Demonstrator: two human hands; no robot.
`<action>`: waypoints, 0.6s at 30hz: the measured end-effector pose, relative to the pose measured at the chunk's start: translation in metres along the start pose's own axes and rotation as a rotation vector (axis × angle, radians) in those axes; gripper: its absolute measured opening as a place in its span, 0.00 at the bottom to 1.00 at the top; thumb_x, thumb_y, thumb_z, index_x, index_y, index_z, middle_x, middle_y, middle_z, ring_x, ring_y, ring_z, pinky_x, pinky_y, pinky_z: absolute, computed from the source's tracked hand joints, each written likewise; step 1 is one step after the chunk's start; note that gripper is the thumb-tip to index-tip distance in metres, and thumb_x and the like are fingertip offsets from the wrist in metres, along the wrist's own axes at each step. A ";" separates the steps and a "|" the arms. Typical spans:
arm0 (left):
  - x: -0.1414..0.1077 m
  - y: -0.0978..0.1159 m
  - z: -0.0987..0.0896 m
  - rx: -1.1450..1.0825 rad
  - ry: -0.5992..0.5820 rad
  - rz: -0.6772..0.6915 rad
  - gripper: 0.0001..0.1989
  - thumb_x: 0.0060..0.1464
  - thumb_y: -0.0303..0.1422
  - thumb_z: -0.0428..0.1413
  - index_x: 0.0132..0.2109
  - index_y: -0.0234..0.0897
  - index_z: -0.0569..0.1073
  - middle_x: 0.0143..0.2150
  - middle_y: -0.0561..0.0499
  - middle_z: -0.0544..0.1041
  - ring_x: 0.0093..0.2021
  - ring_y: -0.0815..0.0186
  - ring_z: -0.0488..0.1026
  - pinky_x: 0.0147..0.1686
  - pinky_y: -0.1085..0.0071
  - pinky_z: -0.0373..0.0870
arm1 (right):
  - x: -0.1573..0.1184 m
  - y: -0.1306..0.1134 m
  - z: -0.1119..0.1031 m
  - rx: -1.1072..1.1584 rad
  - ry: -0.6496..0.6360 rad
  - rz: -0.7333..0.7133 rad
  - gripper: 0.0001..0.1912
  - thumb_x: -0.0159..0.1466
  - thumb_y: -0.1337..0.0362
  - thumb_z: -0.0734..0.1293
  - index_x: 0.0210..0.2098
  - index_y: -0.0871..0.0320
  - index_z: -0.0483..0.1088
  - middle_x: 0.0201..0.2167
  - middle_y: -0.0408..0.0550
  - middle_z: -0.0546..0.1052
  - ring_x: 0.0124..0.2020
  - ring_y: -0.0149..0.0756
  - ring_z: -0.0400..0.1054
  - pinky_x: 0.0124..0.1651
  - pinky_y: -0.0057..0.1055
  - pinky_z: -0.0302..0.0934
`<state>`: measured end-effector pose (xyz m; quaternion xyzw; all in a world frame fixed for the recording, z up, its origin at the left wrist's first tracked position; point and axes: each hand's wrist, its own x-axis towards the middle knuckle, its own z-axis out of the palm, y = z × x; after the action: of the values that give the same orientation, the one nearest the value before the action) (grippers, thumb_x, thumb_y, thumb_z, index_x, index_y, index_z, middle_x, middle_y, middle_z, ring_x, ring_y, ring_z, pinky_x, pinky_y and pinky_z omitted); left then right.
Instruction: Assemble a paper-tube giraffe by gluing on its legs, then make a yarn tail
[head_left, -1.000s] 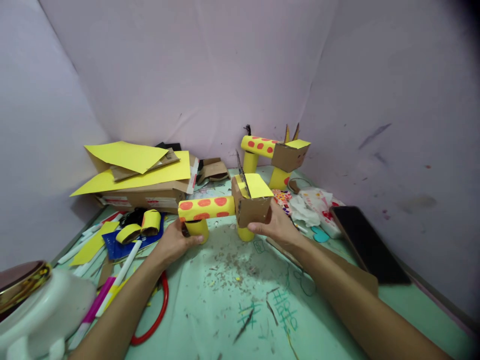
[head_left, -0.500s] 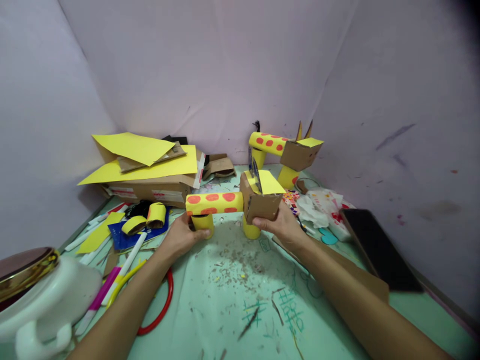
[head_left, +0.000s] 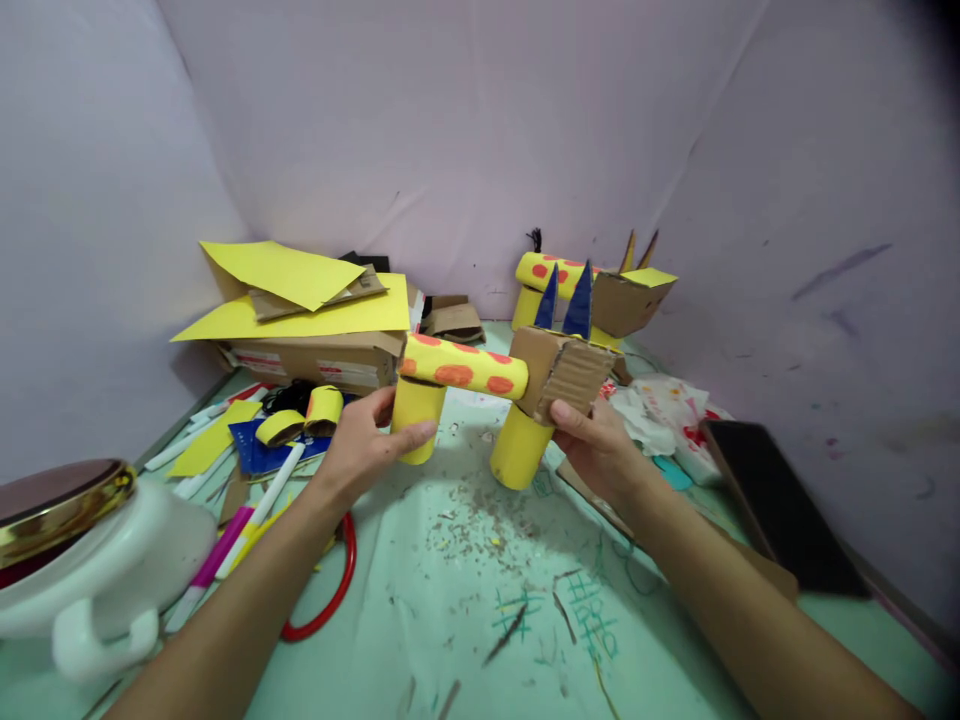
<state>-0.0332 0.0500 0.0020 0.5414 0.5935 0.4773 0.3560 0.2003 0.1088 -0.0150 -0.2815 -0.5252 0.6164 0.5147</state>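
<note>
Both hands hold a cardboard animal figure (head_left: 466,368) above the green tabletop. Its body is a yellow tube with orange spots, standing on two yellow tube legs. A brown cardboard box forms the head, topped by two pointed blue pieces. My left hand (head_left: 367,440) is closed around the rear leg (head_left: 417,415), thumb across its front. My right hand (head_left: 600,445) grips the lower right side of the box head (head_left: 574,378), near the front leg (head_left: 522,447). Behind it stands a similar spotted figure (head_left: 631,300), partly hidden by the held one.
Yellow sheets (head_left: 292,315) lie on a cardboard box at the back left. Markers (head_left: 217,560), tube rings (head_left: 324,405), red-handled scissors (head_left: 349,575) and a white pot (head_left: 142,540) are at left. A phone (head_left: 780,505) and plastic packaging (head_left: 667,410) lie at right; scraps (head_left: 480,530) litter the middle.
The held figure has been lifted slightly and turned, so the head's corrugated side and both blue points now show. Both hands keep their grip; the view has shifted a little.
</note>
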 end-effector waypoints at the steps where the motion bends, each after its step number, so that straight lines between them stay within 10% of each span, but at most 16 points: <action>1: -0.002 0.004 0.000 -0.018 -0.005 -0.012 0.26 0.37 0.44 0.63 0.43 0.32 0.73 0.38 0.47 0.78 0.37 0.57 0.73 0.32 0.69 0.70 | -0.001 -0.001 0.000 0.013 0.007 0.020 0.22 0.50 0.57 0.72 0.44 0.53 0.70 0.46 0.45 0.76 0.50 0.46 0.68 0.52 0.41 0.63; 18: -0.010 0.015 0.003 0.046 0.030 -0.002 0.19 0.41 0.45 0.60 0.33 0.33 0.74 0.28 0.50 0.74 0.26 0.65 0.69 0.23 0.73 0.64 | -0.004 -0.005 0.001 -0.015 0.094 0.143 0.28 0.48 0.57 0.72 0.49 0.51 0.69 0.46 0.47 0.76 0.51 0.52 0.67 0.46 0.45 0.67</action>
<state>-0.0243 0.0396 0.0142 0.5416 0.6100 0.4715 0.3349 0.2021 0.1044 -0.0104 -0.3505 -0.4836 0.6338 0.4915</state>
